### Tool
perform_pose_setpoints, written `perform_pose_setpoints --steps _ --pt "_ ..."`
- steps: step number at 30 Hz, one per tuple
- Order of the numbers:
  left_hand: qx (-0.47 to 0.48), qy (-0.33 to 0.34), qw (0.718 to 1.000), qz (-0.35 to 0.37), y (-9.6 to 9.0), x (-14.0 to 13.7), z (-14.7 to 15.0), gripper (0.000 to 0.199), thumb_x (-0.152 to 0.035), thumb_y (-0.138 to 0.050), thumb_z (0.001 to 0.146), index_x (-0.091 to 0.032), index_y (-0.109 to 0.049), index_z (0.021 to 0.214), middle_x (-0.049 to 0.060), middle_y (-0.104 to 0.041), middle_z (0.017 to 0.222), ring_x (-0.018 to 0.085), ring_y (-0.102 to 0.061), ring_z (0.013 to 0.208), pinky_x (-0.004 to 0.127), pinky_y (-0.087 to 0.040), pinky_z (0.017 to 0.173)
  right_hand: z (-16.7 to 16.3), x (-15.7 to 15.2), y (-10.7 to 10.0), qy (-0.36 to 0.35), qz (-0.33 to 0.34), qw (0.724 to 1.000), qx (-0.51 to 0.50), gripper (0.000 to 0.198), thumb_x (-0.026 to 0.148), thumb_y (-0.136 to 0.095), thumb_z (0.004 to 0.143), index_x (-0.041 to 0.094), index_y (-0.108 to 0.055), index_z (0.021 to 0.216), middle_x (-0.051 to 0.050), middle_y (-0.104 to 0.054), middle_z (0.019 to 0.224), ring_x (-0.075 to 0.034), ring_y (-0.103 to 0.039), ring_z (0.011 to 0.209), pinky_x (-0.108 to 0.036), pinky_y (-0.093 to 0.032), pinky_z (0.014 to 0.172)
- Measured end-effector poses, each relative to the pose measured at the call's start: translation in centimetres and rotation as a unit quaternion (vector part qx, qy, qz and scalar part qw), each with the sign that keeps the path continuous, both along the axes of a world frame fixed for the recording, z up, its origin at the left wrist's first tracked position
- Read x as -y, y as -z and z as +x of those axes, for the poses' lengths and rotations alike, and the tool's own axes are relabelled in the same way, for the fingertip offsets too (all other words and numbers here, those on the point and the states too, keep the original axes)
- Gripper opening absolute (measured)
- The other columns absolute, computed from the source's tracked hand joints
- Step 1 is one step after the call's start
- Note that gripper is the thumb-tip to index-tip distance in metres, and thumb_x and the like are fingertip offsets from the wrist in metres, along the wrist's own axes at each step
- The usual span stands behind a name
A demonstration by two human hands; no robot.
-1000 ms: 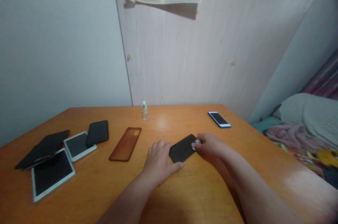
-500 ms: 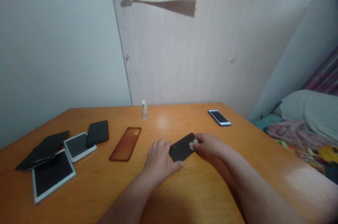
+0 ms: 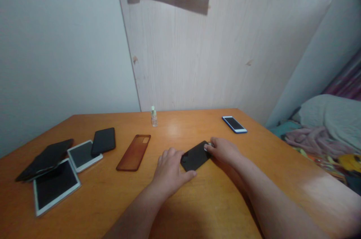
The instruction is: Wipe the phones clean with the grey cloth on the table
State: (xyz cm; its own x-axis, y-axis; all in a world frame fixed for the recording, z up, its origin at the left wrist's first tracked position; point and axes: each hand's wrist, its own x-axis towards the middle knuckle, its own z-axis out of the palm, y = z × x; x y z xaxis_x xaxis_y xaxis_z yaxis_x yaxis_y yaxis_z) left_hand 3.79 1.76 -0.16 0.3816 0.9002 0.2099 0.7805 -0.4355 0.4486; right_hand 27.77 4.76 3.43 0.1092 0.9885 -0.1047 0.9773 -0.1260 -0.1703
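Note:
A black phone (image 3: 195,157) lies flat on the table at a slant, dark side up. My left hand (image 3: 170,169) holds its left end, with the index finger at the far edge and the thumb along the near edge. My right hand (image 3: 224,150) is closed on a small white wipe (image 3: 207,148), pressed against the phone's right end. Most of the wipe is hidden under the fingers. Left of my left hand lies a brown see-through phone case (image 3: 134,153).
On the wooden table (image 3: 180,130) stand a small clear bottle (image 3: 153,117) and a blue-edged phone (image 3: 234,124). At the left lie a black case (image 3: 103,141), a white tablet (image 3: 58,186), a smaller white device (image 3: 84,156) and a dark folded cover (image 3: 46,159). Bedding (image 3: 329,118) lies off the right edge.
My right hand has shifted slightly over the phone's right end, and less of the white wipe shows. My left hand keeps its hold on the phone.

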Motion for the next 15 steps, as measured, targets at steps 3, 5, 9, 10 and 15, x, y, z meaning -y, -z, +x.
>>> perform_pose_setpoints --steps 3,5,9,10,15 --pt "0.001 0.0 1.0 0.005 0.0 0.0 0.0 0.062 -0.064 -0.072 0.071 -0.024 -0.063 0.118 0.008 -0.059 0.11 0.03 -0.053 0.106 0.039 -0.043 0.089 0.6 -0.3 0.0 0.035 0.01 0.999 0.019 0.033 0.051 -0.051 0.094 0.021 -0.064 0.092 -0.012 -0.071 0.098 -0.025 -0.065 0.087 -0.029 -0.033 0.062" --pt "0.001 -0.001 1.0 0.005 0.0 0.0 0.0 0.063 -0.064 -0.072 0.071 -0.024 -0.062 0.119 0.008 -0.059 0.11 0.03 -0.053 0.106 0.039 -0.043 0.09 0.3 -0.1 0.1 0.016 0.01 1.0 0.015 0.033 0.051 -0.051 0.094 0.021 -0.064 0.091 -0.011 -0.071 0.096 -0.025 -0.065 0.085 -0.029 -0.032 0.061" --pt "-0.004 0.0 1.0 -0.004 -0.1 0.0 0.0 0.064 -0.063 -0.072 0.071 -0.024 -0.062 0.121 0.008 -0.059 0.112 0.03 -0.053 0.106 0.04 -0.043 0.089 -0.5 0.3 0.2 -0.052 0.0 0.999 -0.006 0.031 0.051 -0.053 0.092 0.023 -0.064 0.09 -0.008 -0.072 0.093 -0.023 -0.065 0.084 -0.029 -0.03 0.059" --pt "-0.005 0.001 1.0 -0.005 -0.1 0.0 0.0 0.064 -0.063 -0.071 0.072 -0.024 -0.062 0.121 0.008 -0.059 0.111 0.031 -0.053 0.106 0.04 -0.043 0.089 -0.3 0.3 0.1 -0.047 0.0 0.999 -0.001 0.031 0.052 -0.053 0.092 0.023 -0.064 0.091 -0.008 -0.072 0.094 -0.023 -0.065 0.084 -0.029 -0.03 0.059" --pt "0.0 0.003 1.0 -0.002 -0.3 0.2 0.1 0.06 -0.062 -0.071 0.073 -0.024 -0.063 0.119 0.008 -0.059 0.11 0.03 -0.052 0.106 0.039 -0.043 0.089 1.2 -0.3 -0.1 0.032 0.004 0.999 0.037 0.035 0.052 -0.049 0.093 0.021 -0.065 0.092 -0.012 -0.072 0.099 -0.026 -0.065 0.088 -0.029 -0.03 0.058"
